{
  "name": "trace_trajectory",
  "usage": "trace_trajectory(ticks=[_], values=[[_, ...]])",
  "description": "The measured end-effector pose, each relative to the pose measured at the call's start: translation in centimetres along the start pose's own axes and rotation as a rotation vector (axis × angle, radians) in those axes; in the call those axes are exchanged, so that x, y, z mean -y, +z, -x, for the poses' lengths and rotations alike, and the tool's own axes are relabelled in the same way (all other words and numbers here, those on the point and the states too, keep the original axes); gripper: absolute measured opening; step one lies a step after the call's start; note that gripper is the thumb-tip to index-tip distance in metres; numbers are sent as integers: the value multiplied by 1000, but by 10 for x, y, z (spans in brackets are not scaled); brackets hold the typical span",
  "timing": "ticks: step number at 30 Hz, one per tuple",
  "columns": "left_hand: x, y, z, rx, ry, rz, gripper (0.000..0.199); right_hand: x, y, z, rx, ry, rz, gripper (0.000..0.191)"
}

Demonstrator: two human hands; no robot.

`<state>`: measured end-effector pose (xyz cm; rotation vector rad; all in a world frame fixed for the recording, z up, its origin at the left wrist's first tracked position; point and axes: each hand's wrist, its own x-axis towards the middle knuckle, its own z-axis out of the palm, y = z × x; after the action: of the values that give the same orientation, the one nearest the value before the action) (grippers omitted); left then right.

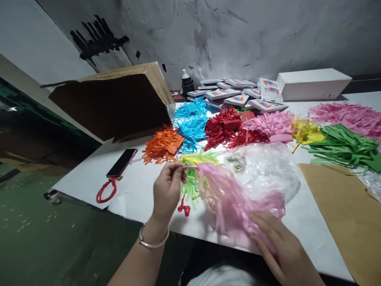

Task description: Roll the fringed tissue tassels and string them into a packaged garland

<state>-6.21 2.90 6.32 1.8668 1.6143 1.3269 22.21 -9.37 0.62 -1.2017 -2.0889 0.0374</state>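
A pink paper tassel [229, 198] with long thin strands stretches between my hands, its loose end blurred. My left hand [168, 190] is closed, pinching the tassel's narrow twisted top between thumb and fingers. Farther down, my right hand [279, 246] touches the strands with its fingers stretched out and the thumb apart. Light green and yellow fringed paper [193, 174] lies behind the tassel, partly covered by it. A small red ribbon piece [183, 208] rests on the table [133, 194] just right of my left wrist.
A clear plastic bag [270, 171] lies behind the tassel. Orange [163, 145], blue [192, 123], red [223, 127] and green fringe bundles [345, 147] line the back. A phone [122, 163], an open cardboard box [157, 87], flat printed packs [223, 93] and a white box [315, 84] surround them.
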Motion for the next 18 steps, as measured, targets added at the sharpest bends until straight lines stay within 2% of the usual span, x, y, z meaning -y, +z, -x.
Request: trace_trajectory(ticks=[2,4,5,6,8,9,10,11,14,18], values=[[10,-2,-8,-48,37,-77,30,-4,10,9,102,-106,72,32],[10,10,6,-24,144,-153,43,-7,19,20,138,-155,165,33],[7,20,20,36,224,-169,44,-10,22,25,146,-156,201,34],[3,32,37,158,369,-187,41,-11,24,30,151,-149,222,35],[-7,55,70,584,685,-101,38,-15,27,38,157,-127,227,35],[-11,66,84,725,755,-81,39,-17,27,42,155,-116,221,34],[-14,74,95,825,771,-69,42,-20,27,45,147,-96,217,33],[-15,79,103,876,750,-71,46,-23,27,48,126,-60,225,32],[-13,84,110,873,644,-81,46,-36,21,61,28,118,307,28],[-6,82,107,856,638,-31,25,-47,1,76,-94,428,401,33]])
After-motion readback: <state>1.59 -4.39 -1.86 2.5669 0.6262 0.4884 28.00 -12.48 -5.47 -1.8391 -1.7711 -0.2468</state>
